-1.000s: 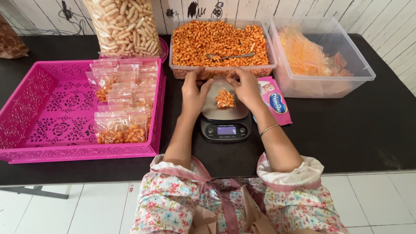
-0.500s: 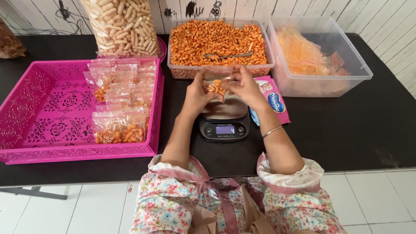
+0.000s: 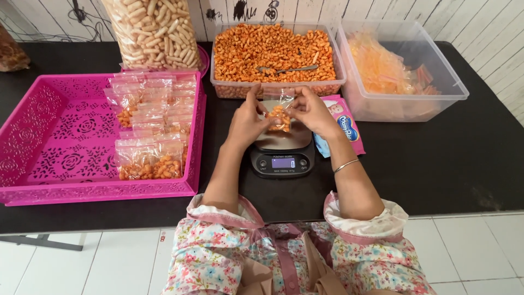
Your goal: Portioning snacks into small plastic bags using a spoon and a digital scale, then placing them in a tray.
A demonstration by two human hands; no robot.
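On the far left of the black surface [image 3: 447,164] sits the pink perforated plastic tray [image 3: 49,136], and along its right side lie the small clear packets already filled with orange snack [image 3: 148,159]. Behind it stands a tall clear bag of pale puffed sticks [image 3: 155,30].

In the middle, your left hand [image 3: 245,123] and your right hand [image 3: 312,112] are close together, both pinching the upper edge of one small clear plastic bag with orange snack pieces inside [image 3: 279,116]. You hold it just above the steel plate of the black digital kitchen scale [image 3: 283,155].

I judge this bag as very light, soft and a little slippery, and the pieces inside can break. Take it at the empty top film, not at the filled bottom.

Behind is the clear tub of orange snack with a spoon [image 3: 275,52], and to the right the clear box of empty bags [image 3: 404,71].
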